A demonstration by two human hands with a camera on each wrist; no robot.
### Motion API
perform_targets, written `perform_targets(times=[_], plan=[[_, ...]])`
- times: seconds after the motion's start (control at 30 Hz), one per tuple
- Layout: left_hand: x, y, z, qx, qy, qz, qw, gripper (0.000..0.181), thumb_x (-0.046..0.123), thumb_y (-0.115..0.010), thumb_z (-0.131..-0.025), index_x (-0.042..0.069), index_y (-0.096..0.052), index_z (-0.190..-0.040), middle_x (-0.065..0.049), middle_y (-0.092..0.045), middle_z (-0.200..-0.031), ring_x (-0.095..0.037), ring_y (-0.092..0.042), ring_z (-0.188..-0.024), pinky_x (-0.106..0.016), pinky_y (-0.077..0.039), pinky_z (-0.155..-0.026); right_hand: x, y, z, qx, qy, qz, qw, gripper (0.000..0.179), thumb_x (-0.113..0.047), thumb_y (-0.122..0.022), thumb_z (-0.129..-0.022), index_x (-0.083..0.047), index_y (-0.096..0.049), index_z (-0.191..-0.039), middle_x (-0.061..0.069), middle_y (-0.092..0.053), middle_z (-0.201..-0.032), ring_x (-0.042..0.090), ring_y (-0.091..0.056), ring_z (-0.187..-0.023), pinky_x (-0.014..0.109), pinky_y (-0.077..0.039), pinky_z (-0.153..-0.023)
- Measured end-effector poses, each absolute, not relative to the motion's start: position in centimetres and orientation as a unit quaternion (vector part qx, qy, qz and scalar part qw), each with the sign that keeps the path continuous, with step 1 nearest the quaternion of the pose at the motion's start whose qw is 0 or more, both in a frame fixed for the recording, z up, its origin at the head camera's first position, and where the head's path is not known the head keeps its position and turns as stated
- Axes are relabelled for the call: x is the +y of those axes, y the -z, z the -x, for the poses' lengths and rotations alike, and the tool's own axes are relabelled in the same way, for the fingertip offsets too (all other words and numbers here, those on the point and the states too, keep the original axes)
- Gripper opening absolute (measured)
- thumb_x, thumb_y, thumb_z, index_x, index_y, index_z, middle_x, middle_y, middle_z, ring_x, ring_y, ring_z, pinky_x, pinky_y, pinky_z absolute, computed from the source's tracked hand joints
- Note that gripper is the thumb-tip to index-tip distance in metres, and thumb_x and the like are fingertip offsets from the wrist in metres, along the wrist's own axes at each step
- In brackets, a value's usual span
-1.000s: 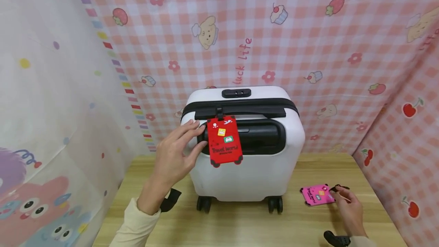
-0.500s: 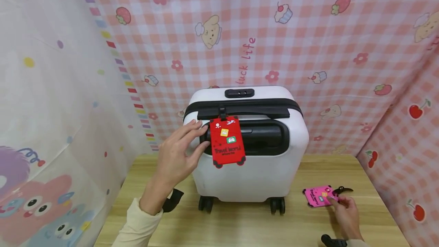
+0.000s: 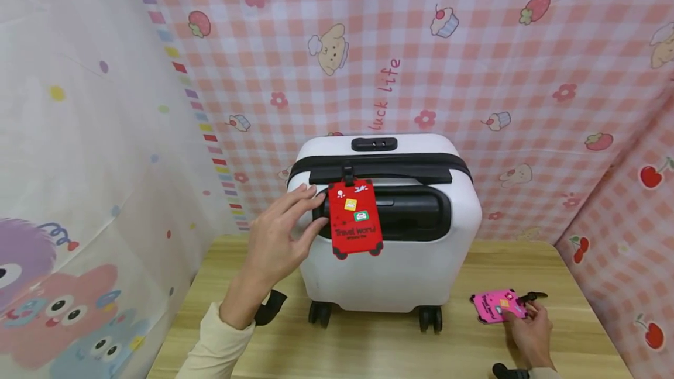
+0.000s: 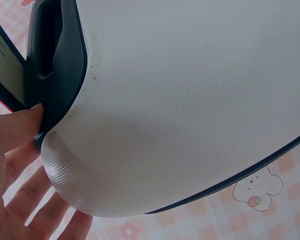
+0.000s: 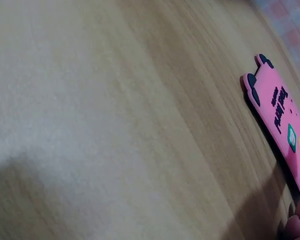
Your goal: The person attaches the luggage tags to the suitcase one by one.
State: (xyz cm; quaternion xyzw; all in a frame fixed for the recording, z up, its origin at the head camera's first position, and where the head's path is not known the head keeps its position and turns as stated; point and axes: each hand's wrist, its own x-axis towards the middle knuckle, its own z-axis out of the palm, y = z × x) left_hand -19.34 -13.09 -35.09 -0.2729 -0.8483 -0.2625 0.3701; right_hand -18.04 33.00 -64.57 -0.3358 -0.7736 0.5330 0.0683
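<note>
A white suitcase (image 3: 379, 276) stands upright on the wooden table. From its black top handle (image 3: 411, 175) hangs a red luggage tag (image 3: 355, 221). My left hand (image 3: 279, 238) rests at the suitcase's upper left corner, thumb and fingers spread. In the left wrist view, its thumb (image 4: 25, 122) touches the black handle recess (image 4: 70, 75), beside the tag. At the right, my right hand (image 3: 529, 329) pinches a pink luggage tag (image 3: 492, 306) near its strap end, thumb on the printed face. That tag's black strap (image 3: 532, 297) points right.
Gingham cloth (image 3: 400, 28) hangs close behind the suitcase. White cartoon cloth (image 3: 105, 151) borders the left, and cherry-print cloth (image 3: 632, 238) the right. The wooden tabletop (image 3: 384, 347) runs in front of the suitcase's black wheels (image 3: 430, 319).
My right hand has shifted its fingers from the pink tag's strap onto the tag's body. The head view has turned slightly left. My left hand keeps its place at the suitcase.
</note>
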Motion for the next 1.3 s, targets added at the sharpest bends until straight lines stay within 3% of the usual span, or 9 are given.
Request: perform_targets(times=[0.13,0.27,0.43,0.8,1.3], plan=[[-13.1,35.0,19.3,-0.849,0.263,0.271,0.369,0.038,0.021,-0.081,-0.083,0.01,-0.073,-0.118,-0.007,-0.069,-0.124,-0.024,-0.063,-0.121,-0.046,-0.055,-0.09,33.0,64.3,18.2,-0.797,-0.506,0.325,0.059,0.073,-0.005,-0.062,-0.093,0.013,-0.02,-0.149,0.043,-0.037,-0.135,0.05,-0.043,-0.119,0.054,-0.04,-0.094],[-13.2,34.9,19.2,-0.848,0.264,0.271,0.37,0.038,0.02,-0.081,-0.082,0.01,-0.073,-0.118,-0.007,-0.069,-0.124,-0.024,-0.063,-0.121,-0.046,-0.055,-0.089,33.2,64.0,17.9,-0.835,-0.467,0.288,0.049,0.061,-0.005,-0.059,-0.092,0.021,-0.028,-0.137,0.048,-0.037,-0.131,0.057,-0.038,-0.124,0.063,-0.032,-0.105],[-13.2,34.9,19.2,-0.85,0.265,0.271,0.366,0.038,0.021,-0.081,-0.082,0.01,-0.073,-0.118,-0.006,-0.069,-0.125,-0.024,-0.062,-0.121,-0.046,-0.055,-0.09,33.0,63.7,18.0,-0.837,-0.458,0.297,0.04,0.05,-0.002,-0.058,-0.09,0.022,-0.032,-0.127,0.049,-0.031,-0.129,0.058,-0.033,-0.125,0.063,-0.028,-0.108],[-13.2,34.7,19.1,-0.852,0.265,0.27,0.362,0.038,0.022,-0.081,-0.083,0.011,-0.073,-0.118,-0.006,-0.068,-0.126,-0.024,-0.062,-0.122,-0.046,-0.054,-0.091,32.5,63.3,18.0,-0.811,-0.485,0.325,0.034,0.057,-0.001,-0.061,-0.091,0.009,-0.038,-0.143,0.045,-0.035,-0.137,0.054,-0.033,-0.129,0.062,-0.026,-0.11],[-13.1,35.0,19.4,-0.845,0.263,0.276,0.375,0.037,0.021,-0.082,-0.082,0.011,-0.074,-0.116,-0.006,-0.07,-0.123,-0.025,-0.063,-0.12,-0.045,-0.056,-0.088,33.0,64.0,17.3,-0.819,-0.48,0.31,0.054,0.058,-0.002,-0.062,-0.091,0.005,-0.041,-0.144,0.042,-0.038,-0.136,0.055,-0.036,-0.127,0.063,-0.026,-0.107]])
